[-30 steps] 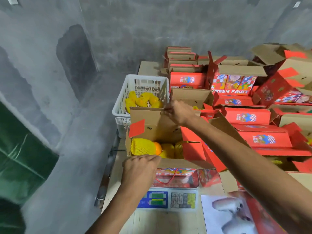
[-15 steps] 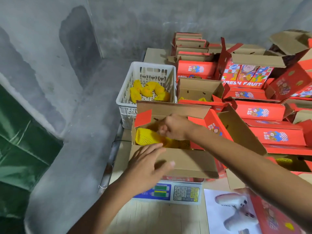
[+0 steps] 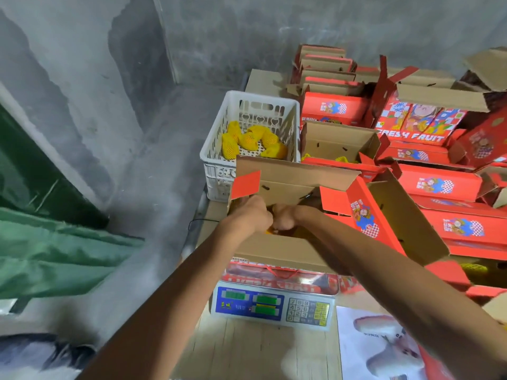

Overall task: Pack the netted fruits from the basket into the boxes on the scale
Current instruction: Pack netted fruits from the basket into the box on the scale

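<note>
Both hands are down inside the open cardboard box (image 3: pixel 277 249) that sits on the digital scale (image 3: pixel 274 305). Left hand (image 3: pixel 251 218) and right hand (image 3: pixel 285 219) are side by side, touching or nearly so, knuckles up, fingers curled down into the box. Can't tell what either one grips: fingertips are hidden by the hands and the near box wall. Only a sliver of yellow-orange shows under them, so the box contents are mostly out of sight.

Box flaps are all up: brown far flap (image 3: pixel 296 182) with a red tab on its left, red printed side flap (image 3: pixel 365 212) leaning right.

White plastic basket (image 3: pixel 216 149) stands just behind the box, touching or nearly touching the far flap. A few fruits in yellow foam netting (image 3: pixel 248 139) lie on its bottom.

Right of the basket, another open box (image 3: pixel 337 144) with yellow netting visible at its lip. Further right and behind, stacks of red "FRESH FRUIT" cartons (image 3: pixel 439 185), some open, some flat.

Scale display is lit green, digits unreadable.
</note>
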A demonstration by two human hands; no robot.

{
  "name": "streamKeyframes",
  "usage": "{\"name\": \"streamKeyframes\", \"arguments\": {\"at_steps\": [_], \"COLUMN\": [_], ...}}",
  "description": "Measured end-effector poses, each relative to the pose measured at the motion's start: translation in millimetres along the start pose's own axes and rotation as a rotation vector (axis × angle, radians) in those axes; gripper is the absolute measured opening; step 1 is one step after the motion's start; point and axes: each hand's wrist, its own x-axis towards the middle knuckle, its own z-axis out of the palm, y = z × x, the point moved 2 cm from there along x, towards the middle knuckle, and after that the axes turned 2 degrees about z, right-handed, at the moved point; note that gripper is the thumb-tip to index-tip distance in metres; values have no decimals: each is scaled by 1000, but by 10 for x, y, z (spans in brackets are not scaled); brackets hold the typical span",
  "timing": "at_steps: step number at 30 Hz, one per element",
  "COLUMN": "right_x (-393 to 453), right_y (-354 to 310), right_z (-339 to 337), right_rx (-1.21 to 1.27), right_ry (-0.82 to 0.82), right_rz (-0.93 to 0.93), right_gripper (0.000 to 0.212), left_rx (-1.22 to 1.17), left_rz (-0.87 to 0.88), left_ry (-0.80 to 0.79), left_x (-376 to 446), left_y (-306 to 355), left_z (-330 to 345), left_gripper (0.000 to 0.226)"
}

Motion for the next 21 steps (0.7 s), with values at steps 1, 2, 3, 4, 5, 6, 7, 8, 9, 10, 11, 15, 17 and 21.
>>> {"name": "streamKeyframes", "arguments": {"at_steps": [1, 2, 3, 4, 5, 6, 7, 8, 9, 10, 11, 15, 17, 21], "right_x": [-4, -12, 8, 26, 36, 38, 35, 4, -58, -98, -155, -239, -175, -120], "right_y": [10, 8, -9, -35, -61, -66, -50, -11, 50, 111, 174, 75, -4, -99], "right_z": [26, 53, 86, 112, 122, 111, 91, 46, -15, -61, -93, -3, 12, -9], "right_rx": [18, -8, -53, -94, -117, -84, -31, 41, 134, 224, 280, 62, 47, 21], "right_ry": [-13, -12, -3, 17, 64, 107, 138, 179, 226, 276, 294, 89, 95, 152], "right_rz": [6, -8, -10, -16, -36, -45, -52, -66, -73, -74, -81, -84, -57, 9], "right_gripper": [32, 37, 42, 46, 49, 51, 50, 47, 41, 34, 28, 37, 35, 35], "left_rx": [-14, -18, -21, -27, -33, -44, -65, -102, -146, -194, -237, -240, -184, -154], "left_rz": [1, 1, 0, -7, -20, -32, -39, -49, -57, -61, -65, -58, -48, 9], "left_ry": [3, 7, 8, 3, -7, -9, 6, 28, 52, 71, 78, 38, 28, 88], "left_x": [15, 29, 34, 38, 40, 47, 59, 74, 96, 121, 140, 165, 155, 155], "left_y": [-11, -24, -29, -29, -35, -44, -51, -63, -73, -86, -96, -98, -79, -83], "left_z": [-4, 5, 24, 49, 75, 97, 105, 100, 84, 71, 58, 101, 138, 138], "left_gripper": [16, 12, 14, 22, 30, 34, 33, 29, 29, 37, 47, 56, 55, 53]}}
